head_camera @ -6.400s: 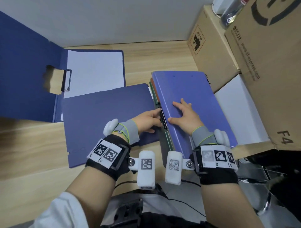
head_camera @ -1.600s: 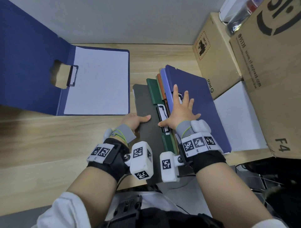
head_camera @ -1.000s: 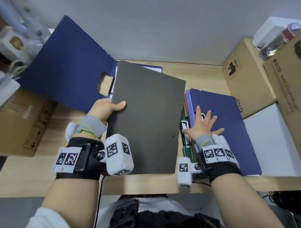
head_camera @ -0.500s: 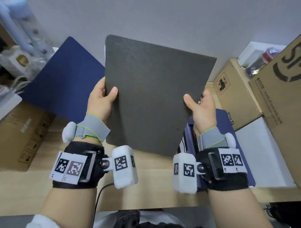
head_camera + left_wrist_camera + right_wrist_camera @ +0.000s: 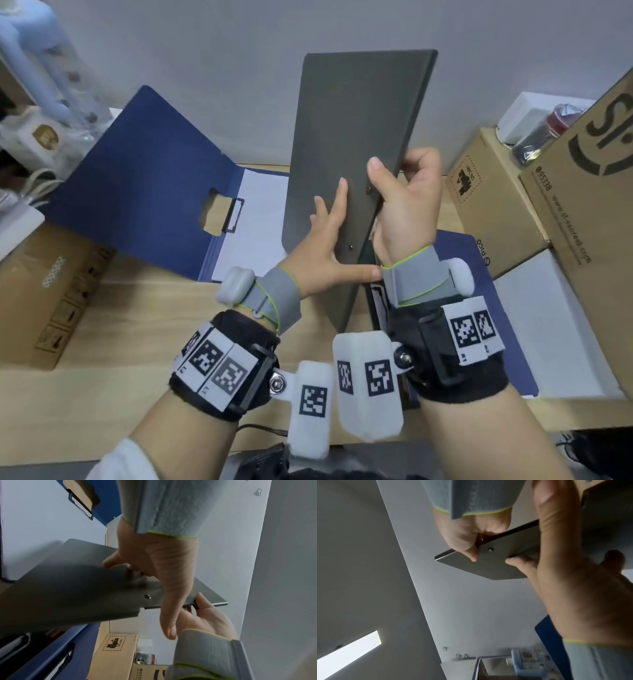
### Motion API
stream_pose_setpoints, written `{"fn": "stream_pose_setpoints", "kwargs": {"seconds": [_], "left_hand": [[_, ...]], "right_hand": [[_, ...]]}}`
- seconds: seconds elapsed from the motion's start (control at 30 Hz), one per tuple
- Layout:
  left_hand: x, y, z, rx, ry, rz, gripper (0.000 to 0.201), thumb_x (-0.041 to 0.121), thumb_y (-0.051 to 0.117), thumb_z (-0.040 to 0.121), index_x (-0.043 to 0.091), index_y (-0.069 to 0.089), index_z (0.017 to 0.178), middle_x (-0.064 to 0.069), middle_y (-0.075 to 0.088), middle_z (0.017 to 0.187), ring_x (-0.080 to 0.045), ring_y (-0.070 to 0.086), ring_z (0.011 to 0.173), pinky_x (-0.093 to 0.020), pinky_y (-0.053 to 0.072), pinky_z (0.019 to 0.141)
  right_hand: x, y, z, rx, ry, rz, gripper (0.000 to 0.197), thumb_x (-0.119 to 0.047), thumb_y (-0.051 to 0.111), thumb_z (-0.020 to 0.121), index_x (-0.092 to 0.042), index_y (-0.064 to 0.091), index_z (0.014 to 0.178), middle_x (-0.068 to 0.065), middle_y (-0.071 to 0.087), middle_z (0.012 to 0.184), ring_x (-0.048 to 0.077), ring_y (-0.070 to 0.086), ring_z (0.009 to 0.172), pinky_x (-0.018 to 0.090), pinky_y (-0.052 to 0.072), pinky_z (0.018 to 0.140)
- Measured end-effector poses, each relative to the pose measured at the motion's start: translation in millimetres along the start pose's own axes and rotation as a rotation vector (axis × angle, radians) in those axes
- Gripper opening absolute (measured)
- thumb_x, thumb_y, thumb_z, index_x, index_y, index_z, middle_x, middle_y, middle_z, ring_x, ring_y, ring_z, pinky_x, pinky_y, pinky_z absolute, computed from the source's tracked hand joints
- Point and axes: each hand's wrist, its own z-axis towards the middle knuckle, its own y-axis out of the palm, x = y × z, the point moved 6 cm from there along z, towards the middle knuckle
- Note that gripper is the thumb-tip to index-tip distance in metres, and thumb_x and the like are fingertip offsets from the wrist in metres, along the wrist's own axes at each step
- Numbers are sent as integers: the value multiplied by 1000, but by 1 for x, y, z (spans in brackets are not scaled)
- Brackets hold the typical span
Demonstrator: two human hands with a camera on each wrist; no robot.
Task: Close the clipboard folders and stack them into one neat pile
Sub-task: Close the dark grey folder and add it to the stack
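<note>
A grey clipboard (image 5: 352, 137) is held up on end above the desk, turned almost edge-on to me. My right hand (image 5: 397, 168) grips its right edge, thumb on the near face and fingers behind; the pinch also shows on the clipboard (image 5: 496, 563) in the right wrist view. My left hand (image 5: 329, 240) lies flat against the near face, fingers straight and thumb stretched under the lower edge of the clipboard (image 5: 77, 588). An open blue folder (image 5: 147, 178) with white paper (image 5: 260, 219) lies at the back left. The pile with a blue folder (image 5: 496, 308) on top sits below my right wrist, mostly hidden.
Cardboard boxes (image 5: 496, 212) (image 5: 589, 192) crowd the right side, with a white box (image 5: 555, 325) in front of them. Another cardboard box (image 5: 44, 291) stands at the left desk edge. Bare wooden desk (image 5: 137, 325) lies in front of the open folder. The wall is close behind.
The grey clipboard has swung from facing me broadside to nearly edge-on. My left hand let go of its left edge and now lies flat on the face. The right hand keeps its grip.
</note>
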Motion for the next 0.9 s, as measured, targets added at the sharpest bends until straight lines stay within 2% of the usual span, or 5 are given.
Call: {"fn": "stream_pose_setpoints", "kwargs": {"seconds": [0.23,0.4,0.63,0.8,0.9], "left_hand": [[5,-23,11,351,207,16,103,5,61,78,27,-9,150,-2,9,161,-27,14,148,-48,26,117],[-1,-56,6,465,87,-360,70,-24,44,73,23,45,125,7,62,107,-5,61,98,-17,52,80],[-42,-60,-2,214,-52,-708,50,-20,47,66,21,52,93,4,62,67,-16,62,57,-25,54,54],[-47,-32,13,153,-68,-853,33,-17,44,75,16,45,84,5,53,59,-11,52,45,-16,43,46],[-49,2,30,149,-124,-784,31,-6,54,69,18,45,86,0,47,70,-14,48,56,-25,41,54]], "right_hand": [[-3,35,-16,-105,14,21,35,8,64,77,-21,47,86,2,55,96,7,64,80,22,54,79],[13,28,-5,-136,81,-47,49,6,64,79,-17,45,118,5,49,125,13,43,123,29,32,110],[79,-73,4,143,468,-540,95,-42,73,62,-27,26,143,2,25,151,26,26,141,50,22,116],[92,-124,5,164,491,-508,38,-38,68,70,-21,64,104,2,67,115,24,64,104,46,51,94],[104,-169,12,225,462,-642,50,-48,64,59,-16,67,97,5,71,105,27,67,96,52,51,93]]}}
